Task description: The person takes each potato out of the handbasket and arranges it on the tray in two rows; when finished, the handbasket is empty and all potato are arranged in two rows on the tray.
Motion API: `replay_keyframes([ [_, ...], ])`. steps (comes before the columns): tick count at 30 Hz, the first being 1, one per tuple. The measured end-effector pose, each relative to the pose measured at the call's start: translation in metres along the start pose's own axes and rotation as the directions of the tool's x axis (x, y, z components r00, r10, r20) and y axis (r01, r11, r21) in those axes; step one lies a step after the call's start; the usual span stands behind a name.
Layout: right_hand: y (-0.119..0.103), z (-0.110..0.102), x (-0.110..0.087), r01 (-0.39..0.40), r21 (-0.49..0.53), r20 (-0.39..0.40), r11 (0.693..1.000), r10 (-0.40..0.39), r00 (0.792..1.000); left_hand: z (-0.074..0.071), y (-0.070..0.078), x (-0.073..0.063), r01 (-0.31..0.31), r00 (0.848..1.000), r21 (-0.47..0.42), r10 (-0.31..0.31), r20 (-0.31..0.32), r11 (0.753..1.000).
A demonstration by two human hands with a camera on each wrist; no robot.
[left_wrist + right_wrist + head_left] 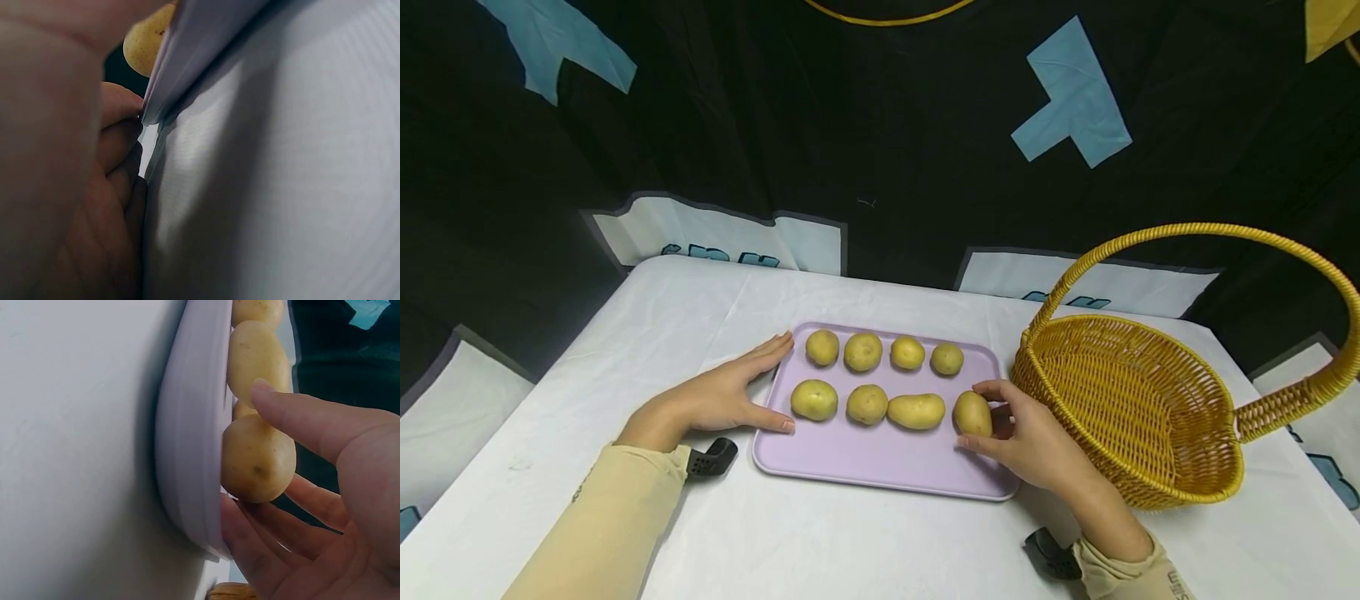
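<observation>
A lilac tray (880, 462) lies on the table with several yellow potatoes in two rows. At the right end of the near row, my right hand (1037, 442) holds a potato (973, 414) between thumb and fingers. That potato (257, 459) sits on the tray in the right wrist view, the thumb over its upper side and the fingers curved behind it. My left hand (718, 398) rests at the tray's left edge, fingers extended along the rim and thumb over the tray. In the left wrist view, the fingertips touch the tray's side (181, 69).
A yellow woven basket (1120, 400) with a tall arched handle stands just right of the tray, close to my right forearm. White cloth (820, 542) covers the table. Behind it hangs a black backdrop (820, 117) with blue shapes.
</observation>
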State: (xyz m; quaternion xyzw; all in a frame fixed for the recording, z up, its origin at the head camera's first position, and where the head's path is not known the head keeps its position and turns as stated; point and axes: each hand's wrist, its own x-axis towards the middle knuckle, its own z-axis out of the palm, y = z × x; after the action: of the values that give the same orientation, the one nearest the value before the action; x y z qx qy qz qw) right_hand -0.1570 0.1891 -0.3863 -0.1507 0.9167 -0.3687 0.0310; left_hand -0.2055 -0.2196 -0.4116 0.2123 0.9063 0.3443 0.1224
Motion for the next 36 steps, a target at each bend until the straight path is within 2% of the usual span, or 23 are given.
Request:
replay_keyframes([
  [8, 0.0013, -0.0026, -0.0002, -0.036, -0.010, -0.003, 0.999, 0.036, 0.999, 0.0011, -0.0001, 0.0009, -0.005, 1.000, 0.002, 0.005, -0.005, 1.000],
  [24, 0.0033, -0.0051, -0.0013, -0.056, 0.011, -0.007, 0.998, 0.056, 0.998, 0.0026, 0.0005, 0.0042, -0.008, 1.000, 0.006, 0.008, -0.001, 1.000],
  [36, -0.0008, -0.0069, -0.0014, -0.008, 0.042, -0.054, 0.999, 0.010, 0.998, 0.0025, 0.0006, 0.0059, -0.006, 1.000, 0.009, 0.006, 0.002, 1.000],
])
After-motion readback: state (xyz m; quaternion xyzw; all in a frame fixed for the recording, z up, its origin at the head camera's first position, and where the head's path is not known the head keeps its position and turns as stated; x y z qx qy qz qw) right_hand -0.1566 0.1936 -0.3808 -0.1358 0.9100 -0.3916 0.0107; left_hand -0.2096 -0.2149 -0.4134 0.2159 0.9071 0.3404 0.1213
